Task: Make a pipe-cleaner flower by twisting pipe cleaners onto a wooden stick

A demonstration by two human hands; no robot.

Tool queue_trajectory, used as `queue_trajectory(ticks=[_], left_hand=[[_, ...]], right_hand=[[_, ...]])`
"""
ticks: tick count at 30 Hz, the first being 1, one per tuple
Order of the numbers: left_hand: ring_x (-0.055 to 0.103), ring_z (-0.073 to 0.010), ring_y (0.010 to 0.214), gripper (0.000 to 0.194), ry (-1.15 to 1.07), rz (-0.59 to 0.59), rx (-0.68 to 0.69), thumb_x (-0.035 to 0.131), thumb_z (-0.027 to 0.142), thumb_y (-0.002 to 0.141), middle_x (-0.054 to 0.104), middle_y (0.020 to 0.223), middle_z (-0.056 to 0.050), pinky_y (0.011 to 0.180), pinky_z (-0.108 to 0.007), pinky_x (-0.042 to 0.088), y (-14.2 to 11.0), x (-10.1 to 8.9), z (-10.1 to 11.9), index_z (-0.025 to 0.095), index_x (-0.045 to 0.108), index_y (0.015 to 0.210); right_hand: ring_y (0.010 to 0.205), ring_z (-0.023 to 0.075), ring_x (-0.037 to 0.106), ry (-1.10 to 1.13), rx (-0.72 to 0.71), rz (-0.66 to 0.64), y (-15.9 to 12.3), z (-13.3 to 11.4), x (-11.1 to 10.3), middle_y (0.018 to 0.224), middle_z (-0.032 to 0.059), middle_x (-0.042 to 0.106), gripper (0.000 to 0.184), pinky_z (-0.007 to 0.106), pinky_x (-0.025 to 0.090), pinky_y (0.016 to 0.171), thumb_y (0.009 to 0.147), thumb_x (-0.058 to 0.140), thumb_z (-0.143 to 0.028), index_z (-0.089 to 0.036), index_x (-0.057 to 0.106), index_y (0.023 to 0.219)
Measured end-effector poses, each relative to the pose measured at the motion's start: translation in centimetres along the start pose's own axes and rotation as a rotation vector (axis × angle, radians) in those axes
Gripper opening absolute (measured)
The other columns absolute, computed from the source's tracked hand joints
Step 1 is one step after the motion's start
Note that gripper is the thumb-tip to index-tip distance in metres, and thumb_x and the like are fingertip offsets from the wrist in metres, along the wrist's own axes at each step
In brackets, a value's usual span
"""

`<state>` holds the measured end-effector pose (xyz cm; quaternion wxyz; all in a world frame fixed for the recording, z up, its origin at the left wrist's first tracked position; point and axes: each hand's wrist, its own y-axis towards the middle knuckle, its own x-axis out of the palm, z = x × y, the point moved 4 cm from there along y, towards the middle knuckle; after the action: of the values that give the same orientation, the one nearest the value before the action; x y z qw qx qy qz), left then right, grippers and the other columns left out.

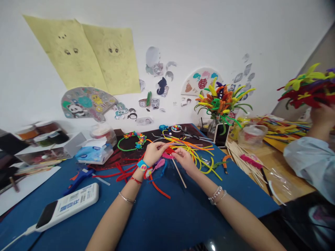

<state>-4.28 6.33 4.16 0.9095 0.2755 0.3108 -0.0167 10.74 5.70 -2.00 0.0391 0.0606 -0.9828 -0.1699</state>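
Note:
My left hand (154, 153) and my right hand (185, 160) meet above the middle of the blue table, with fingertips pinched on a red and pink pipe-cleaner piece (169, 154). Its exact shape is partly hidden by the fingers. A thin wooden stick (179, 174) slants down from below that piece; whether it is attached I cannot tell. Red pipe cleaners (123, 174) lie left of my left hand, and yellow and orange ones (201, 153) spread behind my right hand. Under my left wrist are a blue pipe cleaner (163, 169) and a pink and purple item (158, 164).
On the left are a power bank (69, 205), a blue glue gun (78, 181) and a tissue pack (94, 151). Scissors (193, 135), a phone (221, 135) and a vase of pipe-cleaner flowers (222, 101) stand or lie behind. A person's hand (321, 120) holds a red bouquet at right.

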Motion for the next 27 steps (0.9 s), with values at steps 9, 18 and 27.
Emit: queue_trajectory(ticks=[9, 18, 27], left_hand=[[0.058, -0.0127, 0.058, 0.036, -0.113, -0.17, -0.12, 0.058, 0.045, 0.068, 0.067, 0.071, -0.005, 0.053, -0.021, 0.043, 0.3, -0.6, -1.2, 0.013, 0.067, 0.082], [0.059, -0.0124, 0.062, 0.031, -0.353, -0.29, -0.173, 0.056, 0.041, 0.071, 0.065, 0.074, -0.006, 0.057, -0.022, 0.046, 0.5, -0.9, -2.0, 0.012, 0.063, 0.079], [0.058, -0.0132, 0.067, 0.03, -0.207, -0.319, 0.0, 0.053, 0.04, 0.074, 0.063, 0.074, -0.003, 0.065, -0.024, 0.047, -0.8, 1.7, 0.8, 0.015, 0.061, 0.088]], right_hand=[[0.041, 0.0048, 0.035, 0.109, 0.255, -0.012, -0.6, 0.7, 0.7, 0.052, -0.0055, 0.05, 0.024, 0.018, 0.022, 0.039, 0.066, 0.062, -0.036, -0.018, 0.048, 0.068], [0.038, 0.0026, 0.034, 0.278, 0.388, -0.138, -1.4, -0.2, 1.7, 0.052, -0.0059, 0.049, 0.024, 0.016, 0.019, 0.036, 0.067, 0.062, -0.034, -0.017, 0.046, 0.07], [0.045, 0.0071, 0.05, 0.273, 0.367, -0.083, -1.9, 0.4, 2.3, 0.059, -0.0009, 0.058, 0.02, 0.019, 0.039, 0.043, 0.069, 0.06, -0.034, -0.017, 0.048, 0.07]])
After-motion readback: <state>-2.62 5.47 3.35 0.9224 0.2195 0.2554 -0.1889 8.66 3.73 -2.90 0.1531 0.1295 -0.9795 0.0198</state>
